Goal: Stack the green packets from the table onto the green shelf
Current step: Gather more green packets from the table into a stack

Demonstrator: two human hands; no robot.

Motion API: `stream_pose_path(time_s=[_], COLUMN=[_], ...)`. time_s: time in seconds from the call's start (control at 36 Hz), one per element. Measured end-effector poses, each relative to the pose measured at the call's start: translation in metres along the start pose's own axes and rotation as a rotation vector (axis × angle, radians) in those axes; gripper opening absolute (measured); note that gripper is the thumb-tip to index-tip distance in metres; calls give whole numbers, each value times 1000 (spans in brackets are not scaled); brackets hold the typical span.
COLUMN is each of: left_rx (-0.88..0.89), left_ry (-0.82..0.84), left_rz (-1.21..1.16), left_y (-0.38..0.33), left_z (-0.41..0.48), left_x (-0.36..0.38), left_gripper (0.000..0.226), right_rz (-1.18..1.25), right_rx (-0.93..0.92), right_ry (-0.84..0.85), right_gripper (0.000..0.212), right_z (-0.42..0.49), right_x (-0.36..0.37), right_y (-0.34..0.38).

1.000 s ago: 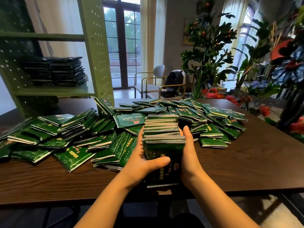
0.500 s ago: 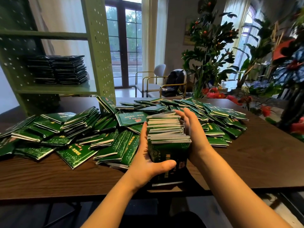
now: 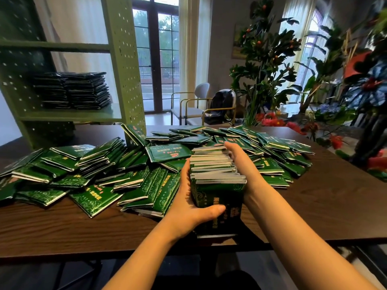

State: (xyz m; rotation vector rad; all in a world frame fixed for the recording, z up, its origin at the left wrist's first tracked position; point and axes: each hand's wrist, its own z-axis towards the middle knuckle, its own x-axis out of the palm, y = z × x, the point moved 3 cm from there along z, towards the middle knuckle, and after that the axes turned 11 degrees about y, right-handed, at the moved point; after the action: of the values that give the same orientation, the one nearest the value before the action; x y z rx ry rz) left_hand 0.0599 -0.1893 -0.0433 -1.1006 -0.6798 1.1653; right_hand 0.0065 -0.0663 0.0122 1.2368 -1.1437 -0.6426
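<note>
Bundle of green packets [image 3: 216, 178] – standing on edge on the dark table [image 3: 314, 208], near its front edge. Left hand [image 3: 188, 206] grips the bundle's left side, thumb curled across the front face. Right hand [image 3: 240, 164] clamps the right side, fingertips hooked over the far end. Loose packets [image 3: 100, 176] – heaped across the table behind. Green shelf [image 3: 123, 59] at far left; two dark stacks [image 3: 71, 91] on its lower board.
</note>
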Motion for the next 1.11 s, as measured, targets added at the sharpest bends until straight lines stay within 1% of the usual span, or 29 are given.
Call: stream_pose_path(time_s=[0.08,0.14,0.28,0.47,0.53,0.61,0.67,0.83,0.92,0.97,1.06,1.11], left_rx=[2,-6,-41,-44,-35,-19,-4,11,-12,-36,-82,-141], left_ry=[21,18,5,-7,-19,-35,-34,-72,-115,-143,-185,-227], left_rz=[9,10,6,-31,-39,-73,-100,-185,-251,-294,-360,-425], left_y=[0,3,5,0,-1,-3,-9,-34,-46,-52,-64,-70], left_z=[0,1,1,3,4,8,12,26,28,28,26,23], left_x=[-1,-2,-2,2,2,-1,-4,-23,-37,-49,-65,-80], left_gripper=[109,110,87,80,81,98,103,96,89,85,87,91], right_rz=[20,7,12,-36,-54,-60,-82,-156,-190,-223,-260,-299], right_rx=[-67,-112,-148,-140,-157,-166,-180,-214,-227,-256,-239,-230], right_ry=[52,58,75,114,110,144,133,124,153,201,264,280], right_gripper=[40,45,50,52,50,51,49,47,43,41,41,48], right_z=[-6,-9,-19,-17,-13,-8,-3,10,18,22,29,36], right_x=[-1,-2,-6,-10,-10,-6,-4,15,29,42,61,77], right_y=[-9,-17,-34,-39,-36,-26,-19,8,18,24,29,30])
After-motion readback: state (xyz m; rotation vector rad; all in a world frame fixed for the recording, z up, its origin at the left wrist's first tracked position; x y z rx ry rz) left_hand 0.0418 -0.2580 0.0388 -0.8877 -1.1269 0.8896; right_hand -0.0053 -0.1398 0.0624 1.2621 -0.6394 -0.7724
